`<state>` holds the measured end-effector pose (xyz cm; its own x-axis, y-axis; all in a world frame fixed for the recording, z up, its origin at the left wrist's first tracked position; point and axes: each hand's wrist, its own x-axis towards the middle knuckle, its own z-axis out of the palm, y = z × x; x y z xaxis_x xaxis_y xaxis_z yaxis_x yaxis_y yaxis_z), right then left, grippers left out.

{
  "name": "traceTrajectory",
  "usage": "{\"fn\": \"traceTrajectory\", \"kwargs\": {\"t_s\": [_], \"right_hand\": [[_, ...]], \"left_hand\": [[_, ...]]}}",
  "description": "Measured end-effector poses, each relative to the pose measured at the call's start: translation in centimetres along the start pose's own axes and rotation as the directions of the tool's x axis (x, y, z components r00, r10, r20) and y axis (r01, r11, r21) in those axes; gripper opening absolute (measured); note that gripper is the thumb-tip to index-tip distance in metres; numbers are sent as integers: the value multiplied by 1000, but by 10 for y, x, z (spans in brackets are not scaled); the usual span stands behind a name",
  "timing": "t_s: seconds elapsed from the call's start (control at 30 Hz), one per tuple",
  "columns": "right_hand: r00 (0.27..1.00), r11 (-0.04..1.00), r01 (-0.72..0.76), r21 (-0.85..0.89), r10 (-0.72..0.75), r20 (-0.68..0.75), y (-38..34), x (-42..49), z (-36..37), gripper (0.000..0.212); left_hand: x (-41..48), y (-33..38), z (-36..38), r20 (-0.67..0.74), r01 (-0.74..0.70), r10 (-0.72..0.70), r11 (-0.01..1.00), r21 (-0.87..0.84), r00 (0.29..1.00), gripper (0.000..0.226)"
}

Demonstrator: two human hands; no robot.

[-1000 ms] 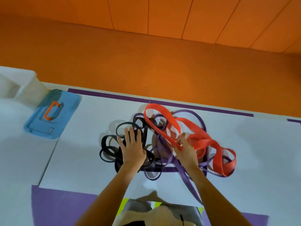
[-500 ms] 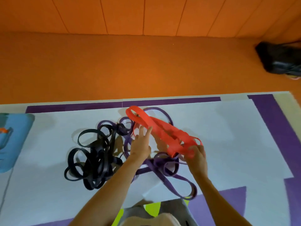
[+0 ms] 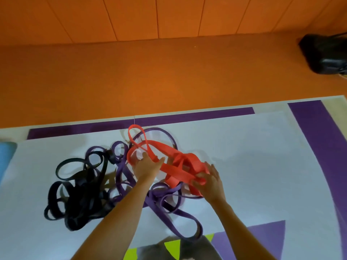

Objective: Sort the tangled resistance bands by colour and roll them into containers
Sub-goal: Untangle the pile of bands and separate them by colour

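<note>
Nearest, at the bottom edge: grey and yellow-green clothing (image 3: 169, 248), with a long loop of the purple band (image 3: 187, 220) trailing toward it across the white sheet (image 3: 253, 166).

Further out, both forearms reaching into the tangle. Right hand (image 3: 211, 180) with fingers curled round a bunched fold of the red band (image 3: 180, 166), gripping it. Left hand (image 3: 148, 167) pushed into a red loop, fingers spread and fairly straight, touching the strap rather than plainly closing on it.

To the left, the black band (image 3: 78, 196) heaped in its own coils, overlapping purple strands at its right edge. Red draped on top of purple, the two crossing in several places.

Probably light, soft and floppy flat rubber, stretchy and likely grippy, apt to snag on the purple loops if yanked. Best taken where bunched, several layers at once, and lifted clear rather than dragged.

Beyond the bands: a purple stripe (image 3: 187, 118), a blue thing (image 3: 5, 156) cut off at the left edge, orange floor (image 3: 169, 77), a black bag (image 3: 326, 55) far right, orange panelled wall (image 3: 169, 15).

No container clearly in view. No brand, label or readable writing anywhere.
</note>
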<state>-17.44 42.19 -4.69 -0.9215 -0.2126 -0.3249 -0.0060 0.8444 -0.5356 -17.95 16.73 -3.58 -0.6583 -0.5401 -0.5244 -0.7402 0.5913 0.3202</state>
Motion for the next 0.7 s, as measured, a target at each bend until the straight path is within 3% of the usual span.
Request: {"fn": "traceTrajectory", "kwargs": {"t_s": [0.07, 0.13, 0.2, 0.3, 0.4, 0.5, 0.57, 0.7], "right_hand": [[999, 998, 32, 61, -32, -2, 6, 5, 4, 28], [999, 993, -16, 114, 12, 31, 9, 11, 5, 28], [987, 993, -112, 49, 105, 118, 14, 18, 3, 34], [976, 986, -138, 90, 120, 183, 23, 27, 3, 29], [983, 976, -95, 197, 61, 171, 24, 31, 2, 22], [995, 949, -81, 305, 57, 86, 21, 30, -2, 18], [998, 929, -64, 364, 58, 27, 19, 31, -9, 24], [1000, 869, 6, 495, 7, -24, 18, 37, -39, 30]], "left_hand": [[-1, 5, 7, -21, 32, -32, 999, 27, 999, 109], [-1, 6, 13, -38, 45, -42, 996, 77, 998, 85], [-7, 6, 18, 8, 44, -44, 997, 67, 999, 59], [-25, 12, 25, 36, -10, 7, 997, 79, 999, 48], [-41, 24, 32, -36, -108, 107, 993, -42, 994, 23], [-54, 34, 32, 50, -141, 156, 964, -228, 986, 8], [-63, 41, 30, 85, -159, 188, 949, -274, 978, 5], [-83, 67, 29, -6, -228, 242, 908, -351, 970, 19]]}}
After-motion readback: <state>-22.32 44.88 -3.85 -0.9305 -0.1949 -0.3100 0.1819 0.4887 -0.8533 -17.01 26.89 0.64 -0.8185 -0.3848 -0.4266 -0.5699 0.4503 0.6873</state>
